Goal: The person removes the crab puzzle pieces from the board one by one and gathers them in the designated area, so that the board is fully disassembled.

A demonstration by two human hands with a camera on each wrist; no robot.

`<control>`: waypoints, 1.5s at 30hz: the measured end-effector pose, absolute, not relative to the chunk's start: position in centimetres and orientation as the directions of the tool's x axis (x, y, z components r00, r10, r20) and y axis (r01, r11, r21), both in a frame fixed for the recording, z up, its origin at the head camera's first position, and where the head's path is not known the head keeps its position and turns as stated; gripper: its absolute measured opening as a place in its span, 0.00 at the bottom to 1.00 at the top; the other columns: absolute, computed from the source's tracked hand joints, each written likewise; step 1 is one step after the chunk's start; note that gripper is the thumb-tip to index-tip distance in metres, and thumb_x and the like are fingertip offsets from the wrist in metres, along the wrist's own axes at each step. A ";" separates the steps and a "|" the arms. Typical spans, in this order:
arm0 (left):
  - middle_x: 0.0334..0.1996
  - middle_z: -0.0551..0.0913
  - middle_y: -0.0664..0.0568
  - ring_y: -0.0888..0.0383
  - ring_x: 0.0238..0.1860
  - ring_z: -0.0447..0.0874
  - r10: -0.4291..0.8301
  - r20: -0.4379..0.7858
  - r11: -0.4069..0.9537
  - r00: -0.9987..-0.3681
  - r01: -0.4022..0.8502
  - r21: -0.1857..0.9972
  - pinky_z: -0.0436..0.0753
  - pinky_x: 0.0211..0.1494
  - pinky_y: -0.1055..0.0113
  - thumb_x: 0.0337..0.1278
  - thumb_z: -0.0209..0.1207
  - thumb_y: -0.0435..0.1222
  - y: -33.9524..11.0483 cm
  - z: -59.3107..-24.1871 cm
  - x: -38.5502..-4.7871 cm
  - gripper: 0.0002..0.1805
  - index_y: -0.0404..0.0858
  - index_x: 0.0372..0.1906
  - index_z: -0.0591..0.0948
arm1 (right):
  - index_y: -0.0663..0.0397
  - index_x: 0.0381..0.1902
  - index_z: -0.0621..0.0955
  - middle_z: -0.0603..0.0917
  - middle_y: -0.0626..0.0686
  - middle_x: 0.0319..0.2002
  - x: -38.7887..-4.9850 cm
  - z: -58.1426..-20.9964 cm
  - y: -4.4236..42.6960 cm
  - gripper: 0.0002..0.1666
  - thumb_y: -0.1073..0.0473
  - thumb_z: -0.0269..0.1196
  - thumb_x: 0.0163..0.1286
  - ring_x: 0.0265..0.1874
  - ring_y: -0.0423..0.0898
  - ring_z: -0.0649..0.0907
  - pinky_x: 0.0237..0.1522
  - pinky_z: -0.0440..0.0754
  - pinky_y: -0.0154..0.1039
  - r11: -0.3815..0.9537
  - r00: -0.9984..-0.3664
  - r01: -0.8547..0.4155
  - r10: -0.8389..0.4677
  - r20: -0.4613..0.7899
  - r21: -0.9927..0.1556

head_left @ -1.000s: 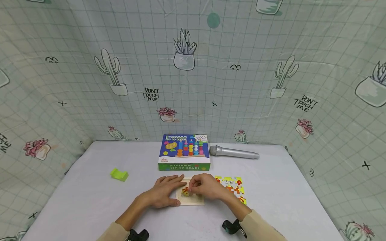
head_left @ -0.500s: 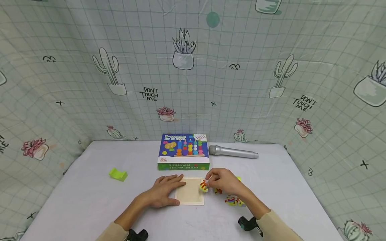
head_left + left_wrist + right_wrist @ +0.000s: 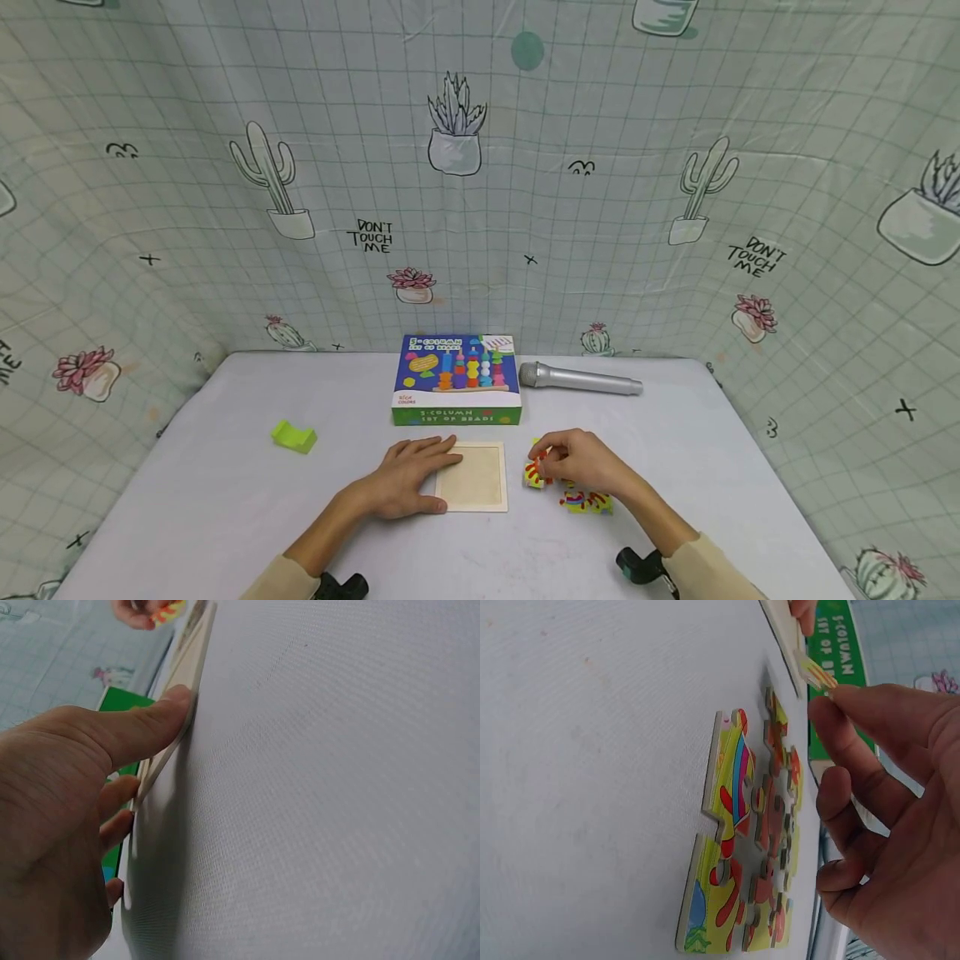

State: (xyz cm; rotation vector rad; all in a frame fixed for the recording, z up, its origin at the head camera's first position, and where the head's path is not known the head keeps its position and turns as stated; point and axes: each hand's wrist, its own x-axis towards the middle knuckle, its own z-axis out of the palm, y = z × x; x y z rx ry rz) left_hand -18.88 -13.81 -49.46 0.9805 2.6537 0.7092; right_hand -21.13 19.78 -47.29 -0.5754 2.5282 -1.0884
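Note:
In the head view my left hand point(image 3: 405, 481) lies flat with spread fingers on the left side of a shallow wooden puzzle tray point(image 3: 474, 479); the tray's visible bed is bare. The left wrist view has the thumb point(image 3: 154, 726) resting on the tray's rim. To the tray's right, my right hand point(image 3: 583, 461) pinches a yellow and red jigsaw piece point(image 3: 816, 673) between thumb and index finger, held above the table. Several other jigsaw pieces point(image 3: 731, 780) lie close together below that hand, which partly hides them in the head view.
A blue and green bead-set box point(image 3: 456, 379) stands behind the tray. Right of it lies a silver microphone point(image 3: 581, 378). A lime-green curved block point(image 3: 294, 437) sits at the left. A patterned cloth point(image 3: 480, 208) hangs behind the white table.
My right hand has moved right from over the tray to beside the loose pieces, carrying the jigsaw piece out of the tray area. My left hand has stayed in place.

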 end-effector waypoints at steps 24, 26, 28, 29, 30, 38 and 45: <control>0.78 0.59 0.45 0.41 0.78 0.53 0.658 -0.044 0.657 -0.752 0.545 0.521 0.49 0.71 0.30 0.60 0.66 0.51 -13.9 -49.7 -18.9 0.39 0.42 0.74 0.69 | 0.46 0.38 0.87 0.82 0.42 0.26 -20.5 -47.7 20.5 0.08 0.64 0.68 0.62 0.24 0.37 0.77 0.28 0.74 0.33 0.653 -0.829 -0.285 -0.536 -0.162 -0.701; 0.78 0.58 0.45 0.41 0.78 0.52 0.658 -0.046 0.657 -0.752 0.543 0.523 0.49 0.71 0.30 0.60 0.66 0.51 -13.9 -49.6 -18.9 0.39 0.43 0.74 0.69 | 0.46 0.38 0.86 0.83 0.42 0.26 -20.4 -47.8 20.5 0.09 0.65 0.68 0.60 0.24 0.37 0.77 0.27 0.74 0.33 0.652 -0.829 -0.288 -0.536 -0.158 -0.701; 0.78 0.58 0.46 0.41 0.78 0.52 0.656 -0.048 0.660 -0.753 0.542 0.519 0.48 0.71 0.30 0.60 0.66 0.51 -13.9 -49.7 -18.9 0.39 0.43 0.74 0.69 | 0.47 0.37 0.86 0.82 0.42 0.25 -20.3 -47.9 20.5 0.10 0.66 0.67 0.59 0.23 0.37 0.77 0.26 0.73 0.32 0.652 -0.830 -0.293 -0.536 -0.153 -0.699; 0.78 0.58 0.45 0.41 0.78 0.52 0.657 -0.047 0.660 -0.753 0.543 0.519 0.49 0.71 0.30 0.60 0.66 0.51 -13.9 -49.7 -19.0 0.39 0.43 0.74 0.69 | 0.46 0.36 0.86 0.83 0.41 0.25 -20.3 -47.9 20.5 0.10 0.66 0.67 0.58 0.23 0.36 0.77 0.26 0.73 0.32 0.653 -0.831 -0.296 -0.536 -0.150 -0.697; 0.78 0.58 0.45 0.41 0.78 0.52 0.656 -0.044 0.659 -0.753 0.544 0.519 0.49 0.71 0.30 0.60 0.66 0.51 -13.9 -49.7 -19.0 0.39 0.43 0.74 0.69 | 0.46 0.36 0.86 0.83 0.41 0.25 -20.3 -48.0 20.5 0.10 0.66 0.67 0.58 0.23 0.36 0.78 0.26 0.73 0.31 0.655 -0.831 -0.300 -0.536 -0.147 -0.694; 0.78 0.58 0.45 0.41 0.77 0.53 0.658 -0.044 0.661 -0.752 0.549 0.511 0.50 0.70 0.30 0.60 0.66 0.52 -13.8 -49.8 -19.0 0.39 0.42 0.74 0.69 | 0.46 0.38 0.85 0.81 0.41 0.25 -20.0 -48.0 20.5 0.11 0.66 0.67 0.60 0.22 0.35 0.76 0.26 0.73 0.32 0.671 -0.835 -0.342 -0.539 -0.115 -0.658; 0.78 0.59 0.46 0.42 0.77 0.54 0.657 -0.041 0.665 -0.753 0.553 0.503 0.51 0.70 0.31 0.59 0.66 0.51 -13.8 -49.9 -19.0 0.39 0.43 0.73 0.69 | 0.46 0.40 0.82 0.79 0.40 0.24 -19.7 -47.7 19.9 0.11 0.62 0.71 0.60 0.22 0.38 0.76 0.25 0.72 0.34 0.730 -0.865 -0.330 -0.488 -0.119 -0.598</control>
